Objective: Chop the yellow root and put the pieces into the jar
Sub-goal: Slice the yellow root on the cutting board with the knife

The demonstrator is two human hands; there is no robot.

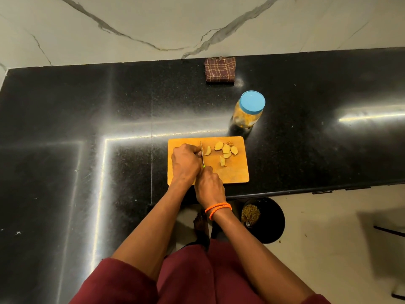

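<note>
1. Under the left hand (185, 163), on the orange wooden cutting board (232, 174): uncut stub of pale yellow root (207, 150), pinned by curled fingertips.
2. Just right of those fingertips: thin steel knife blade (202, 155), handle gripped in the right hand (209, 183).
3. Further right: cut yellow slices (226, 150), loose, light, probably firm and slippery; best pinched by the edges.
4. Beyond the board: clear plastic jar (247, 115), blue lid on.
</note>
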